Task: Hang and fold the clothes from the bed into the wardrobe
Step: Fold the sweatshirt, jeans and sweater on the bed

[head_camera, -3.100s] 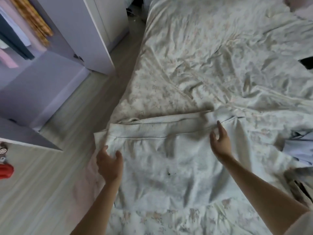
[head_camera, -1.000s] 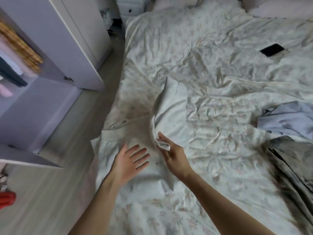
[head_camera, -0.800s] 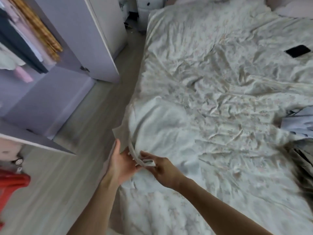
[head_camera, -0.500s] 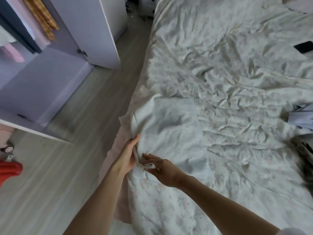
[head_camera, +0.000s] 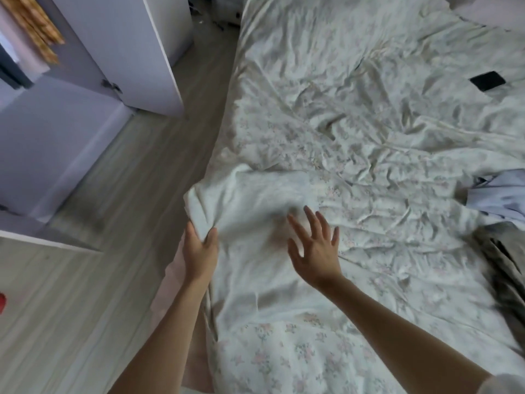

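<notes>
Fabric, pale and folded, lies at the near left edge of the bed [head_camera: 369, 109]: a white garment [head_camera: 255, 200] set on the rumpled floral sheet, its left side hanging just over the mattress edge. The left hand [head_camera: 200, 251] pinches a bunched fold of that garment between thumb and fingers at the bed's edge. The right hand [head_camera: 314, 245] is spread, fingers straight and apart, over the garment's right half; motion blur under the palm makes it hard to tell whether it presses the cloth or hovers just above it. Well to the right, a light blue garment [head_camera: 502, 197] lies crumpled near the frame's edge, with a dark grey-olive garment [head_camera: 508, 265] just below it. A black phone [head_camera: 487, 81] sits on the sheet far up on the right. Left of the bed, across a strip of wood floor [head_camera: 113, 223], stands the lilac wardrobe [head_camera: 71, 123] with its door [head_camera: 136, 52] open and a yellow patterned garment [head_camera: 39, 27] hanging inside.
</notes>
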The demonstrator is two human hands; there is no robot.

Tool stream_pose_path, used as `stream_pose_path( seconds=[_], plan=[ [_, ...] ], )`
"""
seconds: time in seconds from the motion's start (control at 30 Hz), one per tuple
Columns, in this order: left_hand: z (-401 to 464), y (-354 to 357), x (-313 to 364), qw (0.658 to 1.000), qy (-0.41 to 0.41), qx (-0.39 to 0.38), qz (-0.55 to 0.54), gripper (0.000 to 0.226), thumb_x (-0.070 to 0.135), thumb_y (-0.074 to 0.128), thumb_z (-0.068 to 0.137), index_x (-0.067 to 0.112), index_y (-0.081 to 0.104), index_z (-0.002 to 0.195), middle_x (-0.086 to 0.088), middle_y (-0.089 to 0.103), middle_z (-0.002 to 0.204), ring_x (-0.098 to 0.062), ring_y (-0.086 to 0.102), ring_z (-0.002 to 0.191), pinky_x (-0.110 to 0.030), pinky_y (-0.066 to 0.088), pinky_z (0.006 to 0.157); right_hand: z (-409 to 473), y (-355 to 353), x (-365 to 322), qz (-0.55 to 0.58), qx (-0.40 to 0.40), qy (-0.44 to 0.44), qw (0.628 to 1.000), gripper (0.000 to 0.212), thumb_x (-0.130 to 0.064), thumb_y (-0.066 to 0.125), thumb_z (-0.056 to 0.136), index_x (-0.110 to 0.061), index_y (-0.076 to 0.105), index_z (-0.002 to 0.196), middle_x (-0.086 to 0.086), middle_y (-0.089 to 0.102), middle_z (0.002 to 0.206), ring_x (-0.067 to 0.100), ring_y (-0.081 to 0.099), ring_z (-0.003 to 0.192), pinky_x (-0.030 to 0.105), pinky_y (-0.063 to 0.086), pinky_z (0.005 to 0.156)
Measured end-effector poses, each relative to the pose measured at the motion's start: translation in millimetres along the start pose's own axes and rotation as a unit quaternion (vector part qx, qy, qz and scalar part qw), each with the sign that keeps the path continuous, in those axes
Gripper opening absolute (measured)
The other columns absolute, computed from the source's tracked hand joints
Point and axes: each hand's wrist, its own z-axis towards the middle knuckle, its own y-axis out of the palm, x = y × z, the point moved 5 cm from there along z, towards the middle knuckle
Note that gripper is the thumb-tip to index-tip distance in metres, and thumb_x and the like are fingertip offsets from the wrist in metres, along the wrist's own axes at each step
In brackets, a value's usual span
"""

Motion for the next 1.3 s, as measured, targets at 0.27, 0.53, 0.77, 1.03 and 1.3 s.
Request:
stream_pose_path(
  seconds=[0.27,0.53,0.77,1.03,1.3],
  plan=[
    [7.2,15.6,34.4,0.94,0.208,0.076,0.258,0.068,0.014,0.053,0.082,0.014,0.03,0.146,-0.019,0.025,0.152,-0.037,0.029,0.135,-0.05,0.027,0.106,32.8,51.8,11.4,-0.05,-0.139,0.046,0.988,0.068,-0.059,0.029,0.092,-0.05,-0.02,0.139,0.002,-0.036,0.15,0.034,-0.029,0.138,0.069,0.0,0.108],
    [60.8,88.8,-7.2,0.821,0.205,-0.176,0.504,0.069,0.069,0.022,0.087,0.044,-0.002,0.147,0.007,-0.011,0.159,-0.029,-0.016,0.144,-0.072,-0.001,0.105,15.2,75.8,25.0,-0.109,-0.105,0.11,0.982,0.068,-0.065,0.022,0.088,-0.038,0.008,0.148,0.004,0.006,0.158,0.042,0.01,0.141,0.072,0.028,0.095],
    [87.0,76.8,-30.6,0.845,0.057,-0.247,0.471,0.078,0.06,0.039,0.091,0.03,-0.002,0.151,0.0,-0.014,0.159,-0.036,-0.016,0.143,-0.051,-0.004,0.115,-44.0,101.6,46.4,-0.081,-0.168,0.146,0.972,0.077,-0.067,0.024,0.081,-0.04,-0.002,0.148,0.001,-0.017,0.157,0.042,0.007,0.139,0.071,0.035,0.091],
    [0.3,125.1,31.8,0.755,0.424,-0.227,0.445,0.079,0.06,0.038,0.08,0.032,0.01,0.149,-0.013,0.008,0.158,-0.034,-0.001,0.145,-0.067,-0.003,0.108,-64.2,87.0,39.8,-0.013,-0.177,0.148,0.973,0.088,-0.061,0.04,0.088,-0.048,-0.035,0.132,-0.007,-0.051,0.137,0.031,-0.036,0.133,0.064,-0.001,0.109],
    [87.7,159.6,67.5,0.741,0.242,-0.345,0.523,0.108,0.085,0.045,0.066,0.04,-0.012,0.147,0.005,-0.009,0.159,-0.018,-0.01,0.146,-0.064,-0.008,0.109,-77.6,77.9,65.5,0.198,-0.074,0.309,0.927,0.097,-0.051,0.059,0.084,-0.037,-0.015,0.145,-0.002,-0.009,0.158,0.025,0.0,0.145,0.043,0.016,0.116]
  ],
)
